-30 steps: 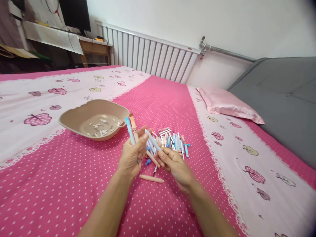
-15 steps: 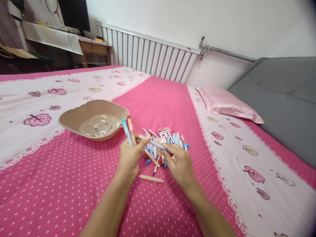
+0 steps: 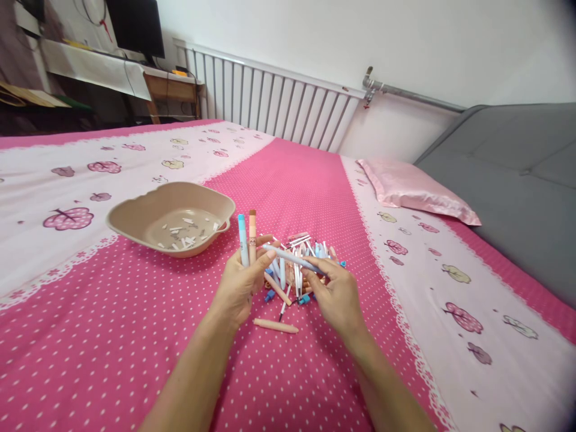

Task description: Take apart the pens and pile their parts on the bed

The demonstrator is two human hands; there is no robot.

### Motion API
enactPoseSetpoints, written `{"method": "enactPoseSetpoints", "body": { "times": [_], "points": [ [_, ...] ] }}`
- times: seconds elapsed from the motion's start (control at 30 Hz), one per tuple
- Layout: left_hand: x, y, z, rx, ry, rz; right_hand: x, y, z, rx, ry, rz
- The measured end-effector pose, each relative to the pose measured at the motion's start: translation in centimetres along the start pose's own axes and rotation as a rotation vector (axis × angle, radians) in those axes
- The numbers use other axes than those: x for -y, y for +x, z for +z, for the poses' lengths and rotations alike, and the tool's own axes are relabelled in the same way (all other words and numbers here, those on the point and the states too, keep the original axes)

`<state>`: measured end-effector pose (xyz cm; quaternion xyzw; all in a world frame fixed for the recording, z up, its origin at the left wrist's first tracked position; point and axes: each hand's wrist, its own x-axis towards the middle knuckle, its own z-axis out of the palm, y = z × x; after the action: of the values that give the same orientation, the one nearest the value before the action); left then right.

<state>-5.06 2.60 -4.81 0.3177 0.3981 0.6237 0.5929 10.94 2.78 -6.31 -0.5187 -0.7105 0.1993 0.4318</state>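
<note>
My left hand [image 3: 240, 279] is closed round two upright markers, a marker with a bright blue end [image 3: 243, 240] and a marker with a brown-orange end [image 3: 252, 237]. Between my hands lies a slim pale-blue marker barrel [image 3: 294, 258], slightly tilted. My right hand [image 3: 335, 294] pinches its right end; its left end is at my left thumb, and I cannot tell whether that thumb grips it. Below and behind my hands is a pile of marker parts [image 3: 288, 276], with white sticks, pale barrels and blue caps. A peach barrel [image 3: 276, 326] lies apart, nearer to me.
A beige basin [image 3: 148, 210] with small white and grey pieces in it stands on the pink dotted bedspread [image 3: 288, 174], to the left. A pink pillow [image 3: 414, 192] rests against the grey headboard [image 3: 508, 162] at right. A white radiator [image 3: 270, 90] is along the wall.
Both hands have shifted a little to the right with the markers and the pale-blue barrel. The two markers in my left hand stand more upright now.
</note>
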Motion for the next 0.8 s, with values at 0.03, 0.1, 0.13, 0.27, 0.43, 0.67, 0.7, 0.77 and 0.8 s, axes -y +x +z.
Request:
{"method": "enactPoseSetpoints", "body": {
  "times": [0.03, 0.1, 0.13, 0.27, 0.43, 0.67, 0.7, 0.77, 0.8],
  "points": [
    [-0.1, 0.0, -0.1, 0.042, -0.005, -0.002, -0.1, 0.0, 0.0, 0.024, 0.046, 0.041],
    [0.0, 0.0, -0.1, 0.06, -0.006, 0.005, -0.3, 0.1, 0.0, 0.056, 0.131, 0.104],
    [0.0, 0.1, -0.1, 0.047, -0.005, 0.016, -0.4, 0.1, 0.0, 0.065, 0.162, 0.124],
    [0.2, 0.1, 0.1, 0.013, 0.008, 0.06, -0.5, 0.1, -0.1, 0.075, 0.2, 0.148],
    [0.3, 0.1, 0.1, -0.05, 0.019, 0.112, -0.1, 0.1, -0.5, 0.027, 0.064, 0.072],
    [0.5, 0.8, -0.9, -0.234, -0.003, 0.122, -0.6, 0.3, -1.2, -0.082, -0.245, -0.049],
    [0.6, 0.9, -1.0, -0.252, -0.016, 0.122, -0.7, 0.3, -1.3, -0.089, -0.291, -0.059],
    [0.6, 1.1, -1.2, -0.295, -0.054, 0.138, -0.9, 0.4, -1.5, -0.113, -0.383, -0.083],
    [0.6, 1.1, -1.3, -0.317, -0.074, 0.149, -1.0, 0.4, -1.6, -0.129, -0.424, -0.091]
  ]
}}
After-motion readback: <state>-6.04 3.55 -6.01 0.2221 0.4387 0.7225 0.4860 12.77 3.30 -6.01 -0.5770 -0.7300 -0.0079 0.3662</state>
